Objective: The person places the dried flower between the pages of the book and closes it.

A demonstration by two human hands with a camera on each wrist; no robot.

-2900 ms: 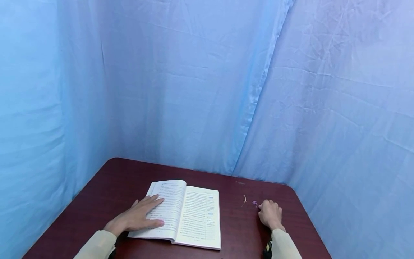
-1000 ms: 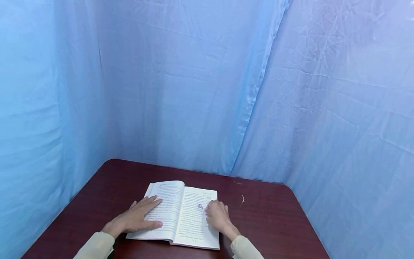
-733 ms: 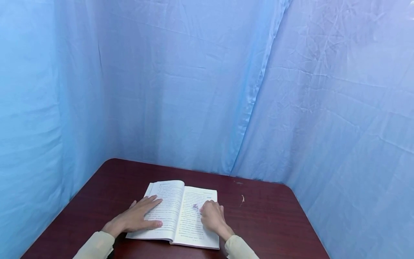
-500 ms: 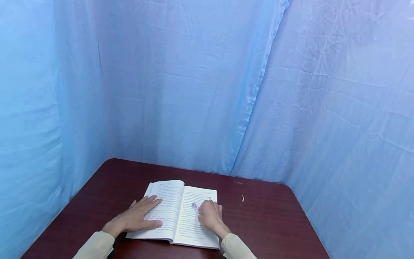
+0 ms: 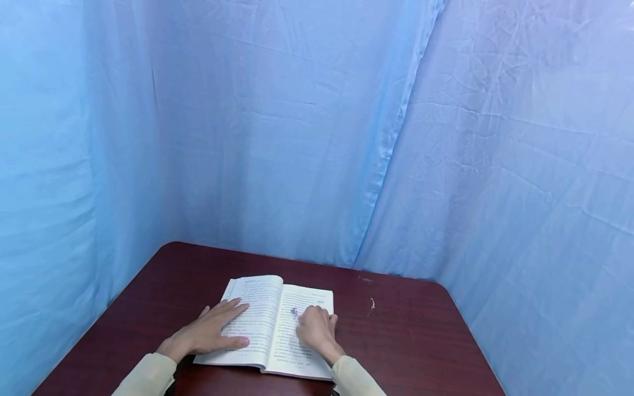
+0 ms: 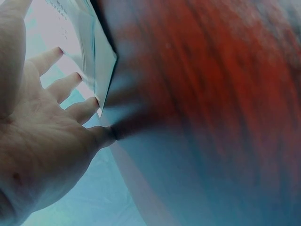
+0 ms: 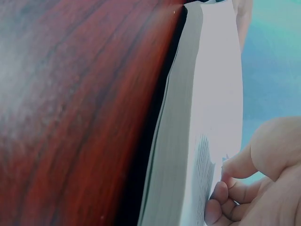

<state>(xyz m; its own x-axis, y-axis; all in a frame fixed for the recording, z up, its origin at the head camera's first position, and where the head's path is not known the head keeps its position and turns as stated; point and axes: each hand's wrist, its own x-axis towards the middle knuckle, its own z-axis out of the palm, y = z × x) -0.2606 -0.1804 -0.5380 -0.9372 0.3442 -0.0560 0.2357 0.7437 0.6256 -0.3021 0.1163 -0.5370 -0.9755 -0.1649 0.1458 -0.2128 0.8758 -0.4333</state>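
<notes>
An open book (image 5: 293,355) with printed pages lies on the dark red table. My left hand (image 5: 205,332) rests on its left page with fingers spread; in the left wrist view the fingertips of that hand (image 6: 51,122) touch the book's edge. Over the right page, my right hand (image 5: 317,331) pinches a small purple flower sprig (image 5: 294,311) by its near end, its head pointing toward the book's middle. From the right wrist camera, thumb and forefinger meet at the page, the other fingers are curled, and the sprig is barely visible.
A thin pale dried sprig (image 5: 372,304) lies on the table (image 5: 421,341) to the right of the book. Farther back is a faint greyish mark (image 5: 365,279). Blue curtains (image 5: 297,137) hang behind the table and at both sides.
My right hand took the purple sprig from the table at the right and carried it left over the right page, still edging left. My left hand has stayed on the left page.
</notes>
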